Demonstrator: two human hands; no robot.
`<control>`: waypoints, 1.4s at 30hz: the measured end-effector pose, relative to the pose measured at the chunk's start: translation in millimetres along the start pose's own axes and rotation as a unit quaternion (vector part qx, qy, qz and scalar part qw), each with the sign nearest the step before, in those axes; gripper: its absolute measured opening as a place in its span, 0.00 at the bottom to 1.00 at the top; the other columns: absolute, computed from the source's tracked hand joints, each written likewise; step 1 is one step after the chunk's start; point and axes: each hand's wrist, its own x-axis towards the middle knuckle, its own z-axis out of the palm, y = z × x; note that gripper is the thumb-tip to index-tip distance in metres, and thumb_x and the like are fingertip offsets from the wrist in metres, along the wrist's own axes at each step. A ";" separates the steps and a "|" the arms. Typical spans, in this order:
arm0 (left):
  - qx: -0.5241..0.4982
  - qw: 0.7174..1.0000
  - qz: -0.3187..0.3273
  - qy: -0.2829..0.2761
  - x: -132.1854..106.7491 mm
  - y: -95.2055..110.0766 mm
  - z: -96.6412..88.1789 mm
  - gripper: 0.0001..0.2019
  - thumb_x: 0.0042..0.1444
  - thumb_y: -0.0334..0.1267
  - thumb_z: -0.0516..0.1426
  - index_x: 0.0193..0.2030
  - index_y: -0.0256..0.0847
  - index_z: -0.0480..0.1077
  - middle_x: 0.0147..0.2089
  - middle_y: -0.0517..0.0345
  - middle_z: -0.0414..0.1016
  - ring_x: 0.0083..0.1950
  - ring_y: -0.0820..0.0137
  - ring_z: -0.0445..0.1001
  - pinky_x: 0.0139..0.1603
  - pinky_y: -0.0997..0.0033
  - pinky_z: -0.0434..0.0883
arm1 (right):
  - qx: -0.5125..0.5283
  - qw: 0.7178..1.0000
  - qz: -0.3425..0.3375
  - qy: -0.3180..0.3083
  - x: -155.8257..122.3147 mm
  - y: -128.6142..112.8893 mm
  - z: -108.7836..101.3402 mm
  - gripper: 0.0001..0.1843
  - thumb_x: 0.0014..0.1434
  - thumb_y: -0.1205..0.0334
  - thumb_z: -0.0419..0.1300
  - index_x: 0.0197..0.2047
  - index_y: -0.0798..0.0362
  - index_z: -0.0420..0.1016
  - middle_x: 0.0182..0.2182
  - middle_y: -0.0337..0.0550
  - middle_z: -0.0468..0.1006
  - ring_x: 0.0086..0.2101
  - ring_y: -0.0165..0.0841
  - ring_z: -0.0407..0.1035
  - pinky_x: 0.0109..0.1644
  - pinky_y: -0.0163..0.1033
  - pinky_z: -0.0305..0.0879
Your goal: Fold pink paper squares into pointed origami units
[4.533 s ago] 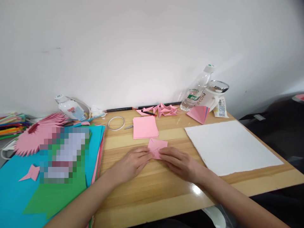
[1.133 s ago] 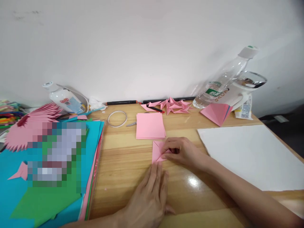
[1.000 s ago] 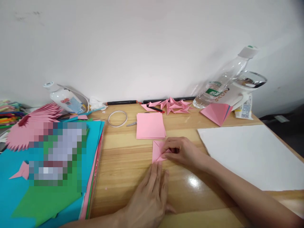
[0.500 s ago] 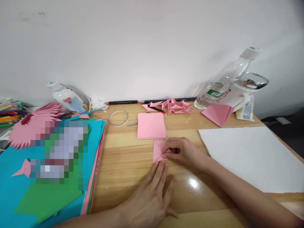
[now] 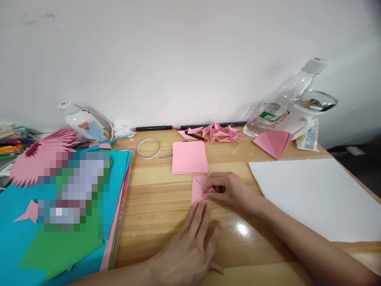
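Observation:
A small pink square of folding paper [image 5: 196,192] lies on the wooden table, with crease lines across it. My left hand [image 5: 190,238] rests flat, its stretched fingertips pressing the near edge of this paper. Over its right part, my right hand [image 5: 229,190] pinches the paper between thumb and fingers and hides that side. Just behind lies a stack of pink paper squares [image 5: 189,157]. Farther back, folded pink pointed pieces [image 5: 222,133] are heaped by the wall.
On the left are blue paper sheets [image 5: 18,234], a green sheet [image 5: 62,250] and a pink pleated fan [image 5: 41,159]. A tape ring [image 5: 148,156] and scissors [image 5: 166,155] lie near the stack. On the right are a white board [image 5: 315,198], a water bottle [image 5: 270,111] and a folded pink cone [image 5: 272,143].
Hardly anything differs. Both hands stay on the pink square, the left fingertips shifted very slightly at its near edge.

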 end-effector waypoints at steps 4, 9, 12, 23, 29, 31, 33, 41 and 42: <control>-0.017 1.000 0.001 -0.010 -0.7 0.5 0.1 0.32 0.59 0.53 0.45 0.57 0.24 0.58 0.58 0.24 0.60 0.63 0.45 0.55 0.61 0.48 0.46 | -0.004 1.000 0.001 -0.001 -0.4 0.8 1.0 0.06 0.53 0.64 0.59 0.25 0.54 0.72 0.24 0.38 0.72 0.23 0.25 0.60 0.27 0.31 0.55; -0.024 1.000 0.005 -0.008 0.1 -0.6 -0.1 0.32 0.58 0.54 0.47 0.57 0.23 0.59 0.58 0.24 0.60 0.63 0.46 0.55 0.61 0.48 0.46 | -0.002 1.000 0.000 -0.002 -0.1 0.4 0.8 0.06 0.53 0.63 0.59 0.25 0.54 0.71 0.25 0.38 0.72 0.23 0.25 0.61 0.27 0.32 0.55; -0.020 1.000 0.000 -0.007 0.8 -0.6 -0.8 0.32 0.58 0.54 0.46 0.56 0.23 0.60 0.58 0.24 0.61 0.63 0.45 0.55 0.61 0.48 0.46 | -0.003 1.000 0.001 -0.001 0.2 0.0 0.3 0.07 0.53 0.63 0.59 0.25 0.54 0.71 0.24 0.38 0.71 0.23 0.25 0.60 0.27 0.32 0.56; -0.004 1.000 0.006 -0.022 0.7 -0.7 -1.3 0.33 0.57 0.55 0.46 0.56 0.24 0.60 0.58 0.27 0.62 0.62 0.46 0.56 0.61 0.49 0.46 | -0.003 1.000 0.003 -0.006 0.2 -0.8 0.1 0.06 0.53 0.64 0.60 0.26 0.54 0.71 0.25 0.38 0.71 0.23 0.26 0.60 0.27 0.31 0.56; -0.014 1.000 -0.013 -0.006 1.4 -0.9 0.3 0.32 0.57 0.55 0.47 0.55 0.25 0.62 0.58 0.29 0.62 0.63 0.48 0.57 0.61 0.52 0.49 | -0.003 1.000 0.009 -0.001 0.1 -1.3 0.1 0.06 0.52 0.65 0.60 0.25 0.55 0.71 0.24 0.38 0.72 0.23 0.26 0.60 0.27 0.31 0.55; -0.018 1.000 -0.022 -0.008 2.2 -1.7 0.5 0.32 0.56 0.56 0.47 0.54 0.25 0.63 0.59 0.32 0.62 0.63 0.50 0.55 0.62 0.54 0.50 | -0.004 1.000 0.011 0.001 0.0 -1.3 0.3 0.06 0.52 0.65 0.60 0.25 0.55 0.71 0.24 0.38 0.71 0.23 0.25 0.60 0.27 0.31 0.55; -0.012 1.000 -0.015 -0.013 3.0 -3.5 1.1 0.31 0.57 0.55 0.47 0.53 0.25 0.65 0.58 0.36 0.65 0.64 0.52 0.53 0.63 0.55 0.51 | -0.003 1.000 0.014 0.000 0.0 -1.3 0.6 0.05 0.52 0.65 0.60 0.25 0.55 0.72 0.24 0.37 0.71 0.23 0.25 0.60 0.26 0.31 0.54; -0.011 0.998 -0.053 -0.031 5.8 -15.5 6.6 0.30 0.58 0.53 0.47 0.56 0.27 0.61 0.59 0.35 0.63 0.59 0.55 0.63 0.51 0.61 0.66 | 0.006 1.000 0.004 -0.010 -1.3 2.8 -1.5 0.03 0.52 0.67 0.58 0.30 0.54 0.74 0.26 0.38 0.72 0.23 0.25 0.60 0.27 0.31 0.55; -0.005 0.998 -0.049 -0.030 6.5 -16.8 6.0 0.30 0.58 0.53 0.48 0.55 0.26 0.62 0.58 0.35 0.64 0.59 0.55 0.63 0.52 0.61 0.65 | 0.016 1.000 0.003 -0.014 -1.8 4.0 -2.5 0.04 0.53 0.66 0.57 0.30 0.54 0.74 0.26 0.38 0.72 0.24 0.25 0.61 0.27 0.31 0.56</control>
